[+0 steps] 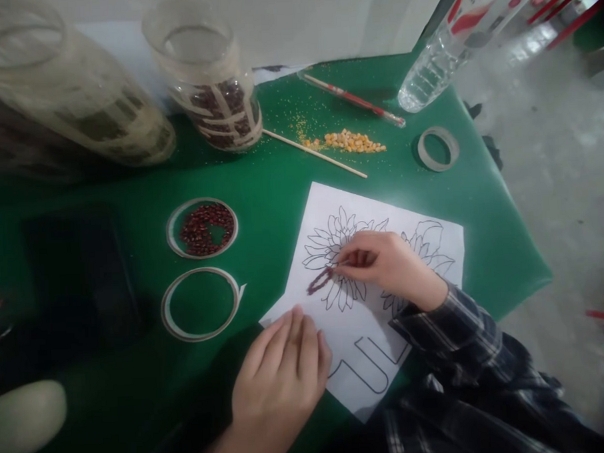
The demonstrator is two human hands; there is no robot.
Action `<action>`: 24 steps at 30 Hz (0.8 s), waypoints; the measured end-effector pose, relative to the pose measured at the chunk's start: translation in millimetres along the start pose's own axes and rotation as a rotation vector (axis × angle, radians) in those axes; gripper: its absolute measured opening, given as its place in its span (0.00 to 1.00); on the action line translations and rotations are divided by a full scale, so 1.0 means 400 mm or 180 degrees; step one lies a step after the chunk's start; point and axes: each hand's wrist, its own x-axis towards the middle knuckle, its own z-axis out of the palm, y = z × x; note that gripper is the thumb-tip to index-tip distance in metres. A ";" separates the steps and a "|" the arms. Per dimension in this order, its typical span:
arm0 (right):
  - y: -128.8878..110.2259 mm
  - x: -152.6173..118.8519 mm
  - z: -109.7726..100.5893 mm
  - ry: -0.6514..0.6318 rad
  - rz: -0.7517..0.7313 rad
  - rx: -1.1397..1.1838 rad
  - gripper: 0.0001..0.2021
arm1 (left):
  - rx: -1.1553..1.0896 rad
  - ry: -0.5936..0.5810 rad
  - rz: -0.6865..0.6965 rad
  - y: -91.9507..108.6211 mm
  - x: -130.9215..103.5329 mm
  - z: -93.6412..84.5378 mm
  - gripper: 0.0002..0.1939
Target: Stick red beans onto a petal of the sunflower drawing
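A white paper sheet (294,280) printed with line-drawn flowers lies on the green tabletop. My left hand (283,367) rests flat across its left edge, fingers stretched out side by side. Over the nearest flower, my right hand (383,259) has thumb and fingertips pinched together at the paper; whatever is between them is too small to make out. Just left of those fingertips, small dark red beans (318,281) trace one petal. More of these beans (207,229) lie inside a tape ring (168,232) to the left. My right hand and sleeve cover part of the drawing.
Another tape ring (166,306) sits nearer me. Glass jars (222,116) stand at the back left. Corn kernels (353,141), a thin stick (319,155) and a wrapped brush-like stick (356,100) lie beyond the paper. A water bottle (430,67) stands near the right edge.
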 end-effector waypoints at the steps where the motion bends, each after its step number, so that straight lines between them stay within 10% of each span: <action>1: 0.000 0.000 0.000 0.0010 0.0018 0.0009 0.06 | -0.0001 0.0005 -0.0003 0.000 0.000 0.000 0.06; 24: 0.002 0.000 -0.006 -0.0038 -0.0199 -0.0026 0.04 | 0.0044 0.0007 0.0008 -0.001 0.006 -0.003 0.06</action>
